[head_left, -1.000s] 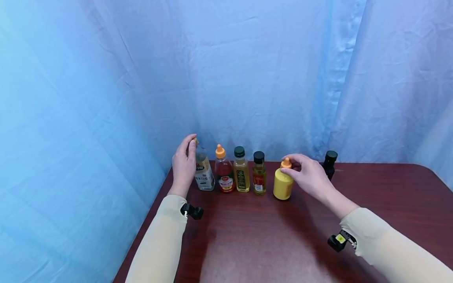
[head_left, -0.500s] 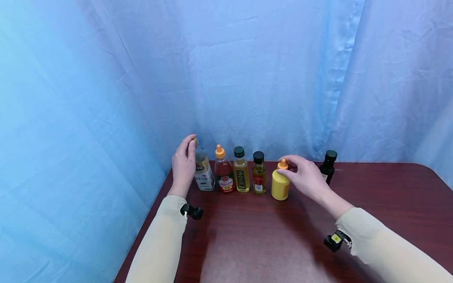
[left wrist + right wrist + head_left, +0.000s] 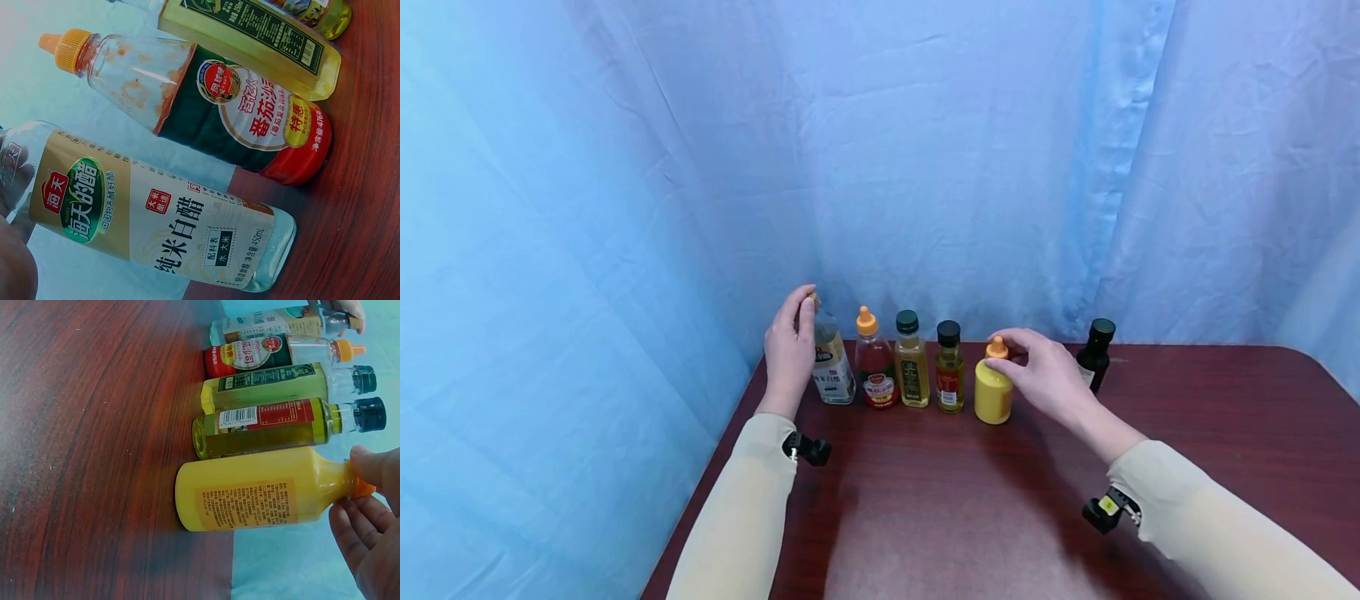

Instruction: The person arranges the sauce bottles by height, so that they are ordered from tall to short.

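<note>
My left hand [image 3: 791,353] holds a clear white rice vinegar bottle [image 3: 833,372] by its neck and cap at the left end of a row. At the other end, my right hand [image 3: 1049,372] pinches a yellow squeeze bottle [image 3: 992,395] just below its orange nozzle cap, thumb on the near side. Both bottles stand upright on the table. Between them stand a ketchup bottle [image 3: 215,106] with an orange tip, a square oil bottle [image 3: 269,386] with a dark green cap, and a round oil bottle [image 3: 269,428] with a black cap. A narrow gap separates the round oil bottle from the yellow one.
A dark bottle [image 3: 1094,357] stands behind my right hand, partly hidden by it. The brown wooden table [image 3: 955,508] reaches to a pale blue curtain [image 3: 940,167] at the back and left. Each wrist wears a small black camera.
My right hand has shifted slightly left with the yellow squeeze bottle, nearer the round oil bottle. More of the dark bottle now shows. My left hand and the vinegar bottle have stayed put.
</note>
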A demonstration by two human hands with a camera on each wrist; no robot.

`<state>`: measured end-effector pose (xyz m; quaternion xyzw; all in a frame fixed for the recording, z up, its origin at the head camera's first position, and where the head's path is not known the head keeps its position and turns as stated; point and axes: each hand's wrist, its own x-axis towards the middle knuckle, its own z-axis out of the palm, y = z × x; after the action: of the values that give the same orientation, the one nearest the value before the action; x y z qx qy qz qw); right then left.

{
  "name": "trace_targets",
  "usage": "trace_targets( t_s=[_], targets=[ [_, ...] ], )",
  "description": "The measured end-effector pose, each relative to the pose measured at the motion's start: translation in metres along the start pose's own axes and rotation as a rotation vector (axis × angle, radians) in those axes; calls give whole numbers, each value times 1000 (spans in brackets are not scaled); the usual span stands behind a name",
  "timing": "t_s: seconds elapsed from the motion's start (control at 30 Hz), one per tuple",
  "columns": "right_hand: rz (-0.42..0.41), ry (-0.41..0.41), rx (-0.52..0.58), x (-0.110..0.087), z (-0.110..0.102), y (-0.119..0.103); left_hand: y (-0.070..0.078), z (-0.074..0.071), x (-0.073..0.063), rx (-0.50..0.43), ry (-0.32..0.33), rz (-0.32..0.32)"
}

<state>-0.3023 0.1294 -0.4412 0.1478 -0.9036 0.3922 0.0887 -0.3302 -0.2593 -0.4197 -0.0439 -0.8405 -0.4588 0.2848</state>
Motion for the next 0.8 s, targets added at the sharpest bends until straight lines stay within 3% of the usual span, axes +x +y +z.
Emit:
trace_targets(
  t_s=[0.8],
  targets=[
    [-9, -22, -26, 1, 1, 0, -1, 1, 0, 13, -1, -15]
  ],
)
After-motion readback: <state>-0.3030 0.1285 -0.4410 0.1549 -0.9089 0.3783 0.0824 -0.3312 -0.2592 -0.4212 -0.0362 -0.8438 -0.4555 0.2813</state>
